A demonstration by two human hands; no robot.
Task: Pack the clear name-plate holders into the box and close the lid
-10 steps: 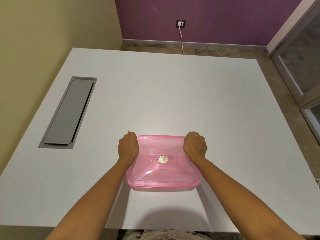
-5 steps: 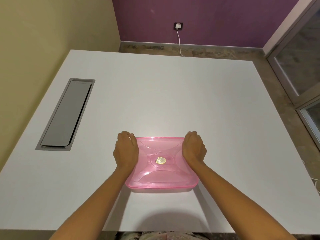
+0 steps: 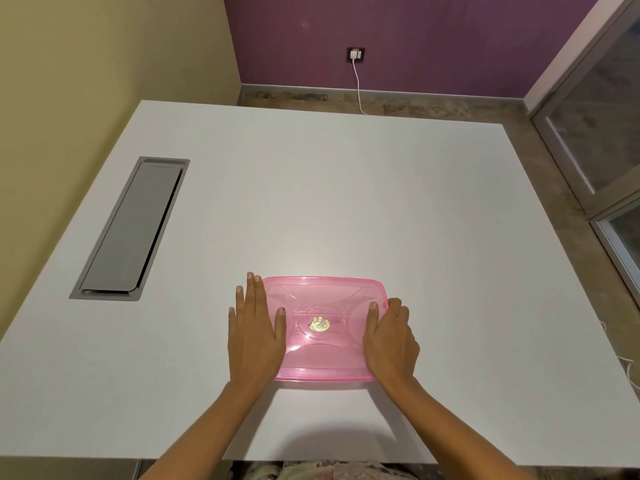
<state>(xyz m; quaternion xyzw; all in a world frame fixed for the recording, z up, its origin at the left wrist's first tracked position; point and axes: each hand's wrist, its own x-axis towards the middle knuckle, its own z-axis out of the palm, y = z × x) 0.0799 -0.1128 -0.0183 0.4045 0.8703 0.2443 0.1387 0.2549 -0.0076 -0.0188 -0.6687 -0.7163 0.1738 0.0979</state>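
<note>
Touching pink lid [image 3: 325,295], left hand [image 3: 254,337], right hand [image 3: 389,341]

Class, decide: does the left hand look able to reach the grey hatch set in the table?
Probably yes: the left hand lies flat against the pink box, and nothing visible stands between it and the grey hatch.

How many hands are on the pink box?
2. The left hand lies flat beside the box, thumb on the lid; the right hand curls over its right edge.
</note>
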